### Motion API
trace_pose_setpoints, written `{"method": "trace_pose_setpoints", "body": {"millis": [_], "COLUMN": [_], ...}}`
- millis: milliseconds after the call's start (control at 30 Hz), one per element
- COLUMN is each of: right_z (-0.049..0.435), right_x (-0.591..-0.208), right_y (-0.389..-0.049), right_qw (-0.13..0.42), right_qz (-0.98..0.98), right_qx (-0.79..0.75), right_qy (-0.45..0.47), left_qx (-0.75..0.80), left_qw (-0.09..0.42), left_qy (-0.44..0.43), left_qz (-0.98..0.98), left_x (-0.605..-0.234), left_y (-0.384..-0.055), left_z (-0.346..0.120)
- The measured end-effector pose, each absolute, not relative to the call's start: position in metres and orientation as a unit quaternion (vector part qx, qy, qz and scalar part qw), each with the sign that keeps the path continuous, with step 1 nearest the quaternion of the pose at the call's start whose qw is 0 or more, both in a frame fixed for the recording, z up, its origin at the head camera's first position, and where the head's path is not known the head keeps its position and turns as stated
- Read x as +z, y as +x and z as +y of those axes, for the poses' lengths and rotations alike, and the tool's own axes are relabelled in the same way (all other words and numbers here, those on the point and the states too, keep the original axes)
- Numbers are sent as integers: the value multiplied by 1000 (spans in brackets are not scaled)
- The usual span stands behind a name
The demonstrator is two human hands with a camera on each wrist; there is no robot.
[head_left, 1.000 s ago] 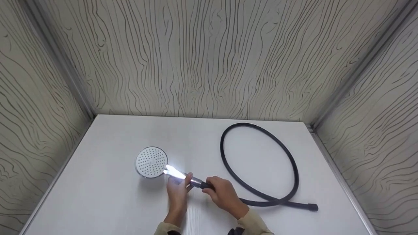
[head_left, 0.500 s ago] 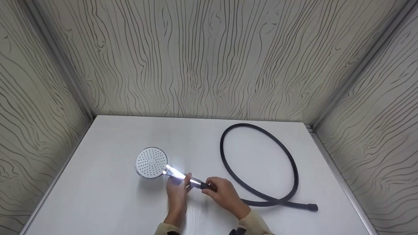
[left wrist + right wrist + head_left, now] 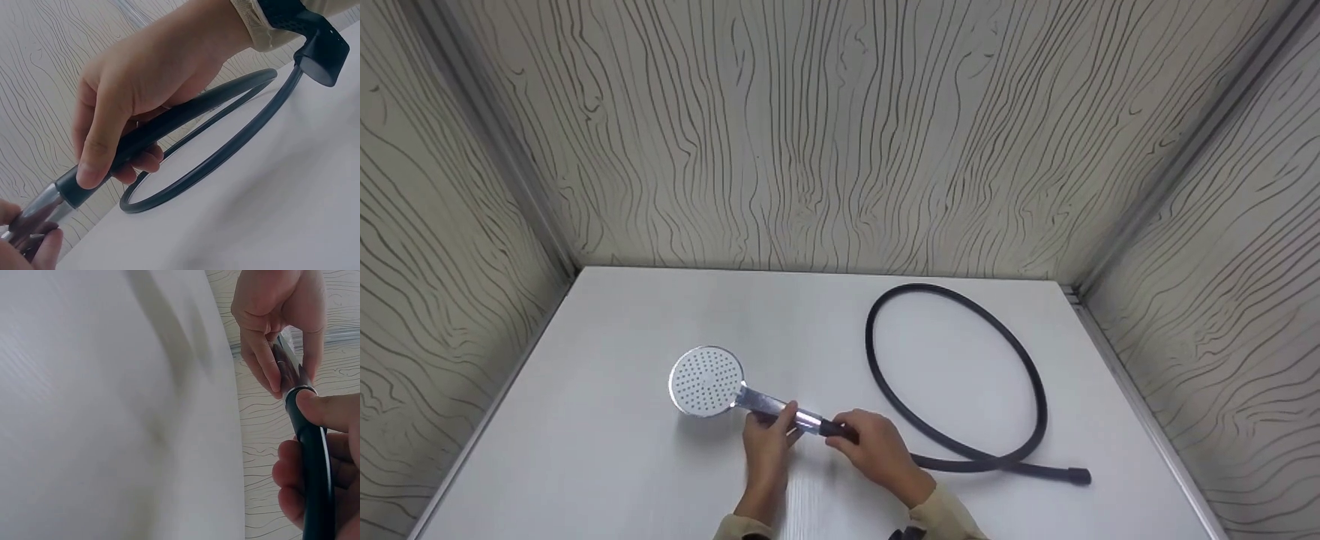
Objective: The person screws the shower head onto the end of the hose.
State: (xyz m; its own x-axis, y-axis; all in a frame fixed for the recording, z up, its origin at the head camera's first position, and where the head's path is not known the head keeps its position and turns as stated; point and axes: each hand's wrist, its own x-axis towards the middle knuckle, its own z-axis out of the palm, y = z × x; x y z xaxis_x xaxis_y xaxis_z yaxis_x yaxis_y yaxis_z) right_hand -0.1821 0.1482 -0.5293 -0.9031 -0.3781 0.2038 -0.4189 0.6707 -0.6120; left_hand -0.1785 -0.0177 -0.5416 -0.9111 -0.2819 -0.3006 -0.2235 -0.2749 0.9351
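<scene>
A chrome shower head with a round, dotted white face is held over the left part of the table in the head view. My left hand grips its shiny handle, thumb across the top. At the handle's lower end, my right hand holds the black connector of a shower hose. In the right wrist view the hose end meets the chrome handle, with the right thumb pressed on it. The right fingers curl beneath the hose in the left wrist view.
The hose lies in a large loop on the white table, crossing itself at the right. Its free end points right. Wood-grain panels stand behind the table and at both sides.
The shower head has tilted and dipped slightly, and the bright glare on its handle is gone. Both hands keep their holds in nearly the same place.
</scene>
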Motion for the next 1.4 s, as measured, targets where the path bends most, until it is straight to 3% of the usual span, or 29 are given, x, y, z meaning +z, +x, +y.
{"method": "trace_pose_setpoints", "body": {"millis": [267,767,1400], "right_z": [145,148,150], "right_x": [-530,-531,-533], "right_y": [-182,-180,-178], "right_qw": [117,72,85], "right_qz": [-913,-914,-917], "right_qx": [305,323,314], "right_qy": [246,233,231], "left_qx": [-772,-768,-741], "left_qw": [39,35,15], "left_qy": [209,210,204], "left_qz": [-599,-604,-640], "left_x": [-540,-541,-543], "left_y": [-181,-179,-176], "left_z": [-18,-19,-21]}}
